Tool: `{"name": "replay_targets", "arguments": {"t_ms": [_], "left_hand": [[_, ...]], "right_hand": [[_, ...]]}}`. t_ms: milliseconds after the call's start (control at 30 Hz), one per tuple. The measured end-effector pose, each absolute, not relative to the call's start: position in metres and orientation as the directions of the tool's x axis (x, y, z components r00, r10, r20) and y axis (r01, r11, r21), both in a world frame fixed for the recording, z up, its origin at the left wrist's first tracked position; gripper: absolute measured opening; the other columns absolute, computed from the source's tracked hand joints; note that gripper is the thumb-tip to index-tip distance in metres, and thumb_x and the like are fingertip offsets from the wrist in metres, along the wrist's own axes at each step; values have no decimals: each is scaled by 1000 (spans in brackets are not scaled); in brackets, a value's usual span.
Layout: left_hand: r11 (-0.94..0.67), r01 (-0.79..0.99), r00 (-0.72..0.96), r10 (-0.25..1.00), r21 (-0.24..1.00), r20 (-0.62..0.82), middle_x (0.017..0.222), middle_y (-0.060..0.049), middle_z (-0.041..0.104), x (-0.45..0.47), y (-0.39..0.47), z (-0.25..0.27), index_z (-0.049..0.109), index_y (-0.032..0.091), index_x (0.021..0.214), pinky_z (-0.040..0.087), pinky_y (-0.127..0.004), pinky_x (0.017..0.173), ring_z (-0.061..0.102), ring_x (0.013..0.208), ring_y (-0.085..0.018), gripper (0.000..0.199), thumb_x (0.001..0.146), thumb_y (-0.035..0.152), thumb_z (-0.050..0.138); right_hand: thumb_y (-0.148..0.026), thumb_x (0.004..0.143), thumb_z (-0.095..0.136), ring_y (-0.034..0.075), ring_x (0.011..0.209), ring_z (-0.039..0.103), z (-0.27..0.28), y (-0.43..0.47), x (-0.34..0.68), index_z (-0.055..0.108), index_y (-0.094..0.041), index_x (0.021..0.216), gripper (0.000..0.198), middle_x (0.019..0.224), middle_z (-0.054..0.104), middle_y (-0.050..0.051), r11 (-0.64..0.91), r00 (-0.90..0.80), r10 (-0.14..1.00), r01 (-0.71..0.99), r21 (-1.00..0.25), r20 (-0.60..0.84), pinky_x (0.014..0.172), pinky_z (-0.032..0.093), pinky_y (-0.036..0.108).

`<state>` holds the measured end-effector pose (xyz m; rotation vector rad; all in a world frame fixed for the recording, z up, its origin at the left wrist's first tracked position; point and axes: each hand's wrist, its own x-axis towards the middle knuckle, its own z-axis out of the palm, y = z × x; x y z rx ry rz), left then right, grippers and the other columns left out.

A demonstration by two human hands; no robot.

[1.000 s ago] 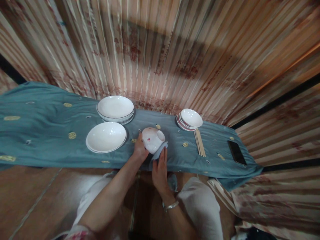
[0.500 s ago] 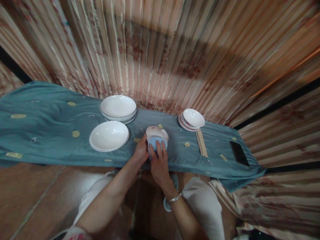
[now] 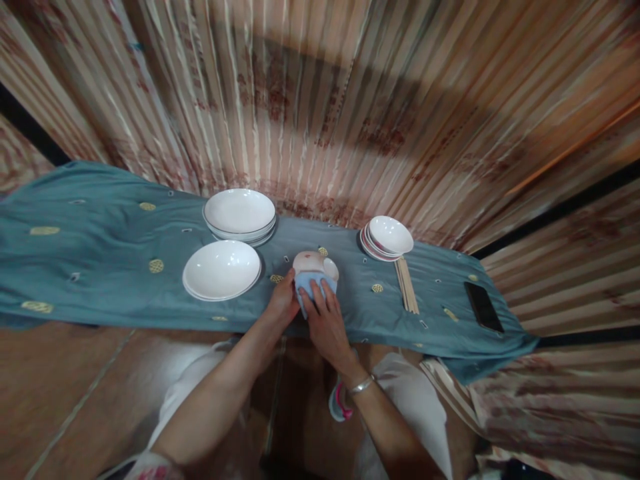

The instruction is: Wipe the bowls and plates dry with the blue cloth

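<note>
A small white bowl (image 3: 306, 261) is tipped over near the table's front edge, its round foot facing up and to the right. My left hand (image 3: 285, 295) grips the bowl's left side, fingers partly hidden behind it. Across the near side of the bowl lies a light blue cloth (image 3: 309, 283). My right hand (image 3: 325, 317) presses that cloth against the bowl with bent fingers, and a silver bracelet circles the wrist.
Stacked white plates (image 3: 240, 212) stand at the back left, with white shallow dishes (image 3: 223, 270) before them. To the right are stacked small bowls (image 3: 391, 235), wooden chopsticks (image 3: 407, 287) and a black phone (image 3: 483, 307). A teal cloth (image 3: 115, 267) covers the table; a curtain (image 3: 320, 120) hangs behind.
My right hand has shifted slightly right and its fingers have spread a little, moving the cloth over the bowl. My left hand keeps its hold. The whole view has shifted slightly.
</note>
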<state>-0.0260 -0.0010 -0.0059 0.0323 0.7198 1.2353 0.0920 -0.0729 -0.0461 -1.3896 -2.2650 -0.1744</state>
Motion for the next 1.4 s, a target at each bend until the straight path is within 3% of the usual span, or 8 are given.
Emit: {"name": "replay_targets", "arguments": {"t_ms": [200, 333, 567, 767, 867, 1033, 1267, 1400], "left_hand": [[322, -842, 54, 848, 432, -528, 90, -9, 77, -21, 0, 12, 65, 11, 121, 55, -29, 84, 73, 89, -20, 31, 96, 16, 47], [320, -833, 27, 839, 452, -543, 92, -10, 77, -19, -2, 20, 66, 12, 119, 55, -30, 86, 72, 93, -21, 32, 98, 18, 43], [335, -766, 28, 870, 549, -492, 87, -11, 76, -19, -10, 26, 70, 12, 93, 53, -32, 92, 69, 103, -22, 31, 98, 18, 40], [320, -741, 55, 905, 591, -422, 81, -9, 75, -19, -13, 25, 70, 14, 91, 54, -33, 89, 70, 101, -23, 25, 95, 15, 45], [329, -716, 76, 914, 616, -399, 74, -8, 73, -20, -12, 20, 69, 14, 85, 56, -33, 84, 71, 92, -24, 21, 93, 16, 50], [314, -641, 89, 937, 701, -338, 69, -5, 70, -21, -11, 12, 68, 16, 78, 55, -30, 72, 68, 78, -22, 12, 87, 23, 62], [173, -552, 92, 985, 816, -146, 72, -3, 69, -23, -8, -1, 67, 17, 73, 51, -30, 67, 61, 69, -18, 21, 79, 37, 70], [88, -509, 53, 996, 856, -70, 76, -4, 69, -24, -6, -11, 66, 19, 69, 51, -31, 73, 61, 78, -20, 18, 80, 34, 68]], "right_hand": [[-5, 90, 41, 32, 153, 10, -68, -85, 105, 22, -17, 156, 70, 164, 17, 17, 397, -212, 845, 864, -309, 492, 115, 34, 60], [-23, 98, 38, 29, 152, 17, -76, -83, 108, 12, -11, 157, 66, 162, 20, 22, 298, -58, 897, 810, -505, 437, 117, 34, 56], [-53, 100, 25, 22, 147, 33, -58, -54, 120, 30, -14, 153, 66, 156, 38, 15, 133, 157, 960, 474, -871, 232, 119, 31, 45], [-71, 94, 23, 23, 140, 45, -33, -6, 140, 53, -18, 140, 77, 142, 57, 11, 10, 181, 981, 283, -959, 64, 117, 34, 44], [-72, 92, 29, 25, 135, 49, -17, 11, 146, 61, -18, 132, 75, 134, 63, 10, 5, 125, 991, 278, -961, 41, 117, 33, 45], [-59, 98, 28, 22, 134, 51, 11, 24, 144, 61, -20, 133, 62, 137, 61, 7, 198, -37, 979, 418, -887, 201, 119, 30, 44], [-35, 101, 36, 22, 137, 46, 35, 8, 115, 62, -21, 132, 43, 139, 60, 9, 607, -421, 789, 646, -462, 448, 121, 30, 48], [-30, 100, 38, 23, 138, 45, 39, 5, 107, 64, -19, 130, 41, 136, 61, 9, 656, -491, 743, 671, -346, 455, 120, 33, 48]]}}
